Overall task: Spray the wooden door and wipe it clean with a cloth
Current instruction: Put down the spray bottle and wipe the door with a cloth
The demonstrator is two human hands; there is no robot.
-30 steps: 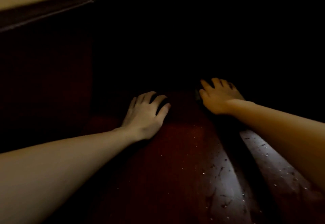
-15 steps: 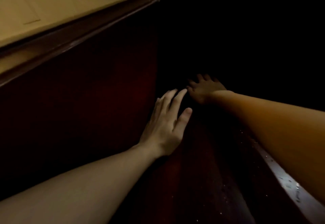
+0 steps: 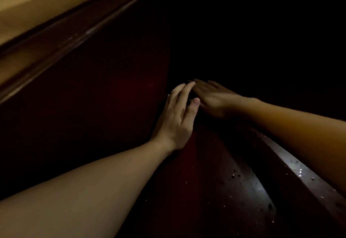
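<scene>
**Status:** wiping stage by my reading, not finished. The wooden door [image 3: 93,97] fills most of the view, running from the lower right corner up to the frame trim [image 3: 65,37] at upper left, w/ a beige wall [image 3: 37,4] beyond it. Pale specks [image 3: 236,176] sit on the raised moulding [image 3: 262,191] and on the panel toward the door's lower right. They are prob. spray droplets or dust; cannot tell which. If droplets, spraying is done there at least, and that strip is left to wipe. The door's upper right is in deep shadow, so its condition is not assessable.

**Hands:** the left hand [image 3: 176,118] lies flat on the panel, fingers straight and close together, thumb set apart. The right hand [image 3: 211,97] is also flat, fingers straight, tips aimed at the left fingertips and almost meeting them. Neither curls round anything. No cloth identifiable: a dark patch sits betw. the two hands, too dim to call fabric. No spray bottle in view.

**Materials:**
- Door: dark red-brown timber, varnished.
- Moulding: rounded, glossy, throws a pale streak of light.
- Panel face: flatter and duller, w/ an edge near the hands where a darker section begins.
- Trim: brown, smooth, long straight ridges.
- Wall: matt, plain.

**Left to do, est.:** wipe the speckled moulding and lower panel, then check the shaded area.
</scene>
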